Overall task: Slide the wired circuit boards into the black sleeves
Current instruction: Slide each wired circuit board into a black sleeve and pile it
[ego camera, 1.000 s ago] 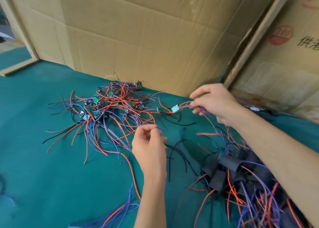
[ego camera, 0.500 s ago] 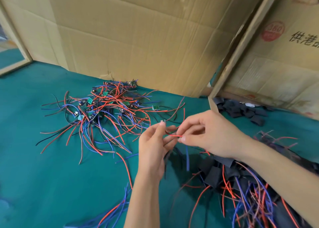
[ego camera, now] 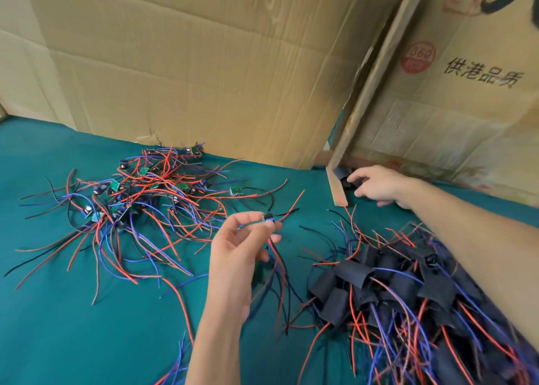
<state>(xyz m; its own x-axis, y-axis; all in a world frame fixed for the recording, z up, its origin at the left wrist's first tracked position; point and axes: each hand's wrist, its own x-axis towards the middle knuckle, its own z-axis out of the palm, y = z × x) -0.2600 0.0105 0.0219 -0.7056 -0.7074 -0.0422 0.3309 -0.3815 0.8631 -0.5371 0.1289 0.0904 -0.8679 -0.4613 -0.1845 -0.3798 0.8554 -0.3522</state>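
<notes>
My left hand [ego camera: 242, 247] is raised over the green cloth and pinches a small wired circuit board [ego camera: 268, 218] between thumb and fingertips; its red, blue and black wires hang down and stick out to the right. My right hand [ego camera: 376, 186] reaches to the far right, fingers curled over the loose black sleeves [ego camera: 347, 182] beside a cardboard flap; whether it grips one I cannot tell. A tangled pile of bare wired boards [ego camera: 140, 198] lies at the left. At the lower right sits a heap of boards in black sleeves [ego camera: 388, 285], under my right forearm.
Tall cardboard sheets [ego camera: 204, 63] wall off the back, and a printed cardboard box [ego camera: 466, 93] stands at the right. A leaning cardboard strip [ego camera: 338, 189] ends on the green cloth [ego camera: 73, 326]. Stray wires [ego camera: 175, 376] lie at the bottom edge.
My hands were together on one board's wires. Since then my right hand has let go and reached back right to the loose sleeves, while my left hand keeps the board.
</notes>
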